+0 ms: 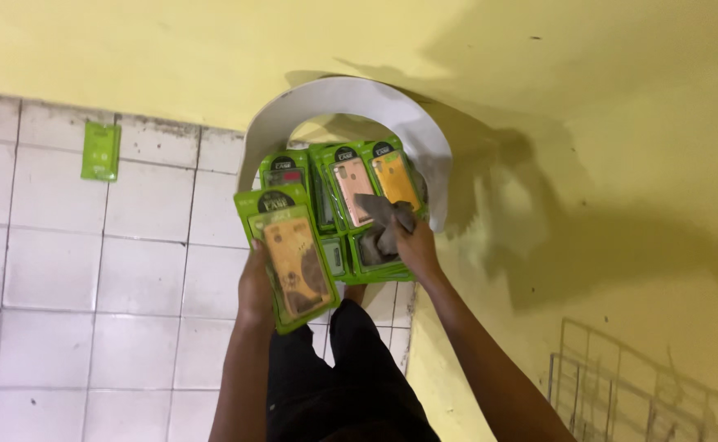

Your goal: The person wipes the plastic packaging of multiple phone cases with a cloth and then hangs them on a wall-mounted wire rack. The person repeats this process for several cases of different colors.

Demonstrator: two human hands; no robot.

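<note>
Your left hand [254, 286] grips a green packaged phone case [292, 255], holding it tilted just in front of a stack of similar green packages [351, 188]. Your right hand [415, 250] is closed on a grey cloth [382, 219] pressed against that stack, which sits inside a curved white holder [351, 98] near the yellow wall [621, 164]. Another green package [101, 151] lies apart on the white tiled floor [64, 286].

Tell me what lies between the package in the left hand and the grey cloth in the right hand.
In the head view, more green phone-case packages stand between the held package and the grey cloth.
</note>
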